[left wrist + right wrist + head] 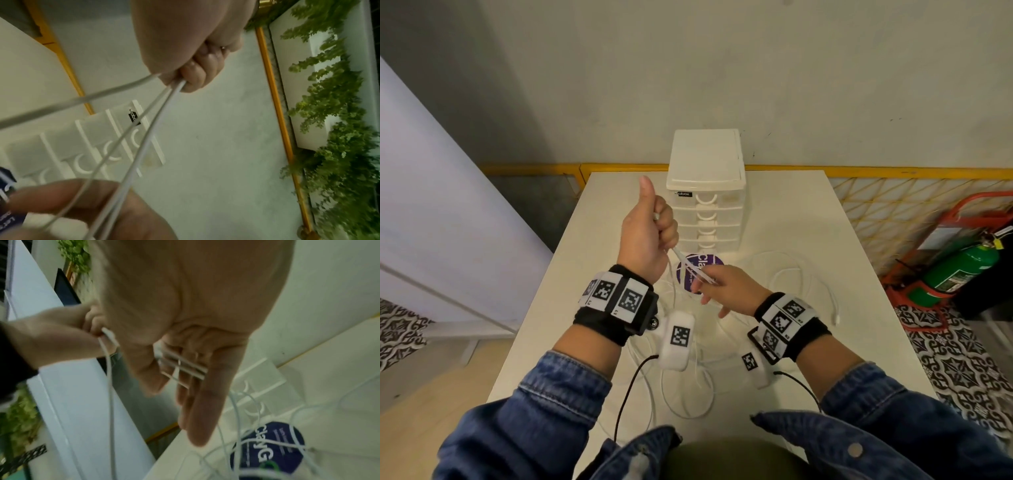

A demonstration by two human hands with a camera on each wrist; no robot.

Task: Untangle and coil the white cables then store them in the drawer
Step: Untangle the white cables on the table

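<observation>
Left hand (647,236) grips white cables (690,269) stretched to right hand (726,291), before the drawer unit (705,192).

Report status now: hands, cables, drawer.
Left hand fisted on white cable. Right hand pinches its strands. More cable loose on table. Drawer unit closed.

My white table (808,219) w/ the small drawer unit (707,192) at the back edge, a round purple sticker (700,270) right in front of it, and loose white cables (804,274) looped around it.
</observation>
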